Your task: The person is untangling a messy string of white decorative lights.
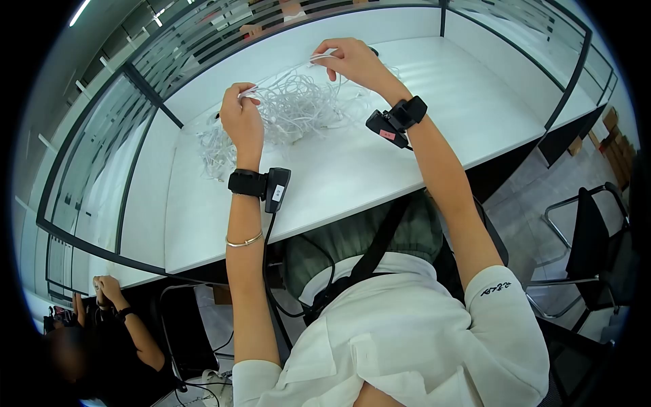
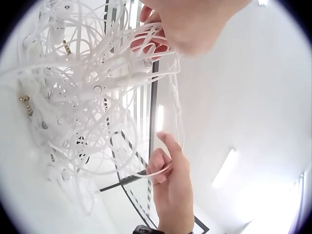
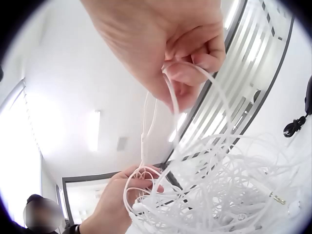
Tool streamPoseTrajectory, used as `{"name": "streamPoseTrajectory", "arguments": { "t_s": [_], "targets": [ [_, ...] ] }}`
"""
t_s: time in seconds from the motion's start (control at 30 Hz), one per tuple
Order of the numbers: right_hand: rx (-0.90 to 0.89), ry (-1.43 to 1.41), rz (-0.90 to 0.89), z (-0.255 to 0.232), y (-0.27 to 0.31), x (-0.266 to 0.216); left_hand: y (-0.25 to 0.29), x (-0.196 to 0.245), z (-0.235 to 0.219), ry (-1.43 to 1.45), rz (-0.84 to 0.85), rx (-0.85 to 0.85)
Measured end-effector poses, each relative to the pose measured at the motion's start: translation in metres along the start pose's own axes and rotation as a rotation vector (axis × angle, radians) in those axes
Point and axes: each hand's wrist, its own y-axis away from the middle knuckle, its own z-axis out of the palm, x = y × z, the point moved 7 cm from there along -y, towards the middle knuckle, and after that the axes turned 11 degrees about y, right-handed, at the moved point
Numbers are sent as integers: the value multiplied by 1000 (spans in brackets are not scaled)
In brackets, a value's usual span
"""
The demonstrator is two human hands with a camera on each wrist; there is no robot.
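A tangled heap of white wired earphones lies on the white desk, with gold plugs and small inline remotes showing among the loops. My left hand is raised at the heap's left side, gripping several looped strands between curled fingers and thumb. Further right and higher, my right hand pinches a white earphone cable, which bends over its fingers. Thin strands run between both hands above the heap. In the right wrist view, loops hang around the left hand's fingers.
Low white panels topped with striped glass border the desk at the back and sides. A black coiled cord lies beyond the heap. Another person's hands show at lower left. A black chair stands at right.
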Motion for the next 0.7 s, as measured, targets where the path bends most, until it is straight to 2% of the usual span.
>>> {"name": "streamPoseTrajectory", "arguments": {
  "t_s": [0.1,0.2,0.23,0.33,0.37,0.5,0.6,0.67,0.7],
  "targets": [
    [-93,-112,-36,7,-5,5,1,-3,-1,-26,-22,7],
    [-494,-134,-147,23,13,-8,4,-12,-5,-28,-71,12],
    [-534,-131,-170,26,17,-12,0,-14,-9,-12,-75,6],
    [-402,-262,-151,8,14,-23,0,-20,-10,20,-105,26],
    [-299,-328,-244,0,9,-23,0,-22,-9,-2,-95,0],
    [-46,-529,-208,-23,2,-13,3,-16,8,99,-115,-126],
    [67,-711,-191,-32,-1,-5,5,0,18,-24,10,-223],
    [138,-743,-190,-34,-4,-1,8,8,27,68,73,-350],
    [272,-760,-178,-37,-4,2,10,13,32,113,105,-414]
  ]
}}
